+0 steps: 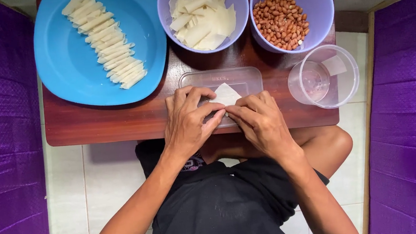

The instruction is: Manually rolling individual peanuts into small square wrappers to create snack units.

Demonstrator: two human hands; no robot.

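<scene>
Pinching the near edge of a thin white wrapper point(226, 95) on a clear plastic lid point(219, 77), the left hand point(187, 121) and right hand point(261, 121) press fingertips together over it, handling what looks light, limp and easily torn, best held at its edges.

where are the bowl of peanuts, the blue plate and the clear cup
bowl of peanuts point(319, 2): head view, on its bare purple inner wall
blue plate point(68, 69): head view, on its bare blue surface
clear cup point(345, 82): head view, on its right wall
</scene>
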